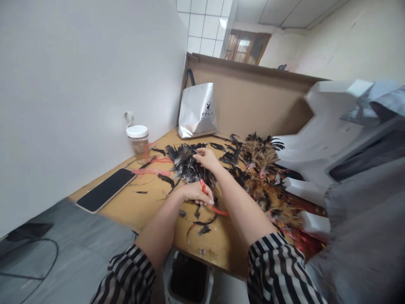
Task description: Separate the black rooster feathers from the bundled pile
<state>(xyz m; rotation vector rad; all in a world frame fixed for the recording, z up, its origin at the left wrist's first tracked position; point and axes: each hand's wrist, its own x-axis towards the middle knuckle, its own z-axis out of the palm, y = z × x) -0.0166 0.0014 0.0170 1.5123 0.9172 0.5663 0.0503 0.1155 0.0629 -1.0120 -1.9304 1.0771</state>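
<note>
My left hand (198, 193) is closed low over the table (152, 198), its fingers wrapped round a small bundle bound with red string (203, 185). A tail of the red string trails out to the right below it. Just beyond, my right hand (205, 158) pinches a dark feather at the edge of a pile of black feathers (183, 162). Loose feathers and red strands lie about both hands. To the right are bunches of brown and black feathers (259, 156), some tied with red.
A phone (106, 190) lies at the table's left edge, with a lidded jar (138, 143) behind it. A silver bag (198, 112) stands at the back against a cardboard panel (253, 97). White foam (316, 122) and grey cloth (367, 219) are at the right; a bin (190, 276) is below the front edge.
</note>
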